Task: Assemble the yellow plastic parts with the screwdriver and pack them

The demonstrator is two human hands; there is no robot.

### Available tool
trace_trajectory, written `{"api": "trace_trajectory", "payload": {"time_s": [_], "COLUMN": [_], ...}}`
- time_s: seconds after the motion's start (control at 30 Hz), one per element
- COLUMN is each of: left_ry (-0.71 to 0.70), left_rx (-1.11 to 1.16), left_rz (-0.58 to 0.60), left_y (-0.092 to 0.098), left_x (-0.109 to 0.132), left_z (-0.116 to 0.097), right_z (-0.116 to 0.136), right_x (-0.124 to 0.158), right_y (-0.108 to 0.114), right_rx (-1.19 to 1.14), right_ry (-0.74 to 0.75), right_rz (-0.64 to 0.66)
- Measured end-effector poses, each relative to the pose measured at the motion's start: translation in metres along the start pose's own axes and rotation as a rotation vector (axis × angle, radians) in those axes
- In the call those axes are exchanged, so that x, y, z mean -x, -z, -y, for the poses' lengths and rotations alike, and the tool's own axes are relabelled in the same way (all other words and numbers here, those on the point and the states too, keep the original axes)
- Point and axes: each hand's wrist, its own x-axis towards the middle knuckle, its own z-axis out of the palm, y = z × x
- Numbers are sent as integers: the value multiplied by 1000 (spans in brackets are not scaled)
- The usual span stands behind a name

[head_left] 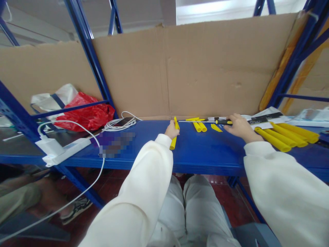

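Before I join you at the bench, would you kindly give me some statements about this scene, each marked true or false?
1. The left hand holds a yellow tube-like piece. True.
2. The right hand holds a tool with a red handle. False: the handle is black and yellow.
3. The red plastic bag lies to the left of the coiled white cable. True.
4. The panel behind the work surface is clear glass. False: it is brown cardboard.
5. The white power strip is at the right end of the picture. False: it is on the left.
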Motion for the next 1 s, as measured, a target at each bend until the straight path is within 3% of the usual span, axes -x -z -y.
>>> {"api": "trace_trajectory", "payload": {"time_s": [0.27,0.57,0.7,0.87,1.0], "left_ry": [0,15,4,2,1], "left_rx": [-1,4,5,-24,-14], "left_rz": [9,-4,-12,-8,-8], "left_y": [0,2,0,1,1], "left_x": [0,2,0,-1,0], "left_z": [0,-1,2,2,1], "right_z": [7,4,6,10,8], "right_x": [2,1,1,2,2], "right_y": [8,8,9,8,6], "right_rx": [27,-25,11,50,-1], "right_ry": [-151,11,-26,-174,-104], "right_rz": [74,32,33,93,84]}}
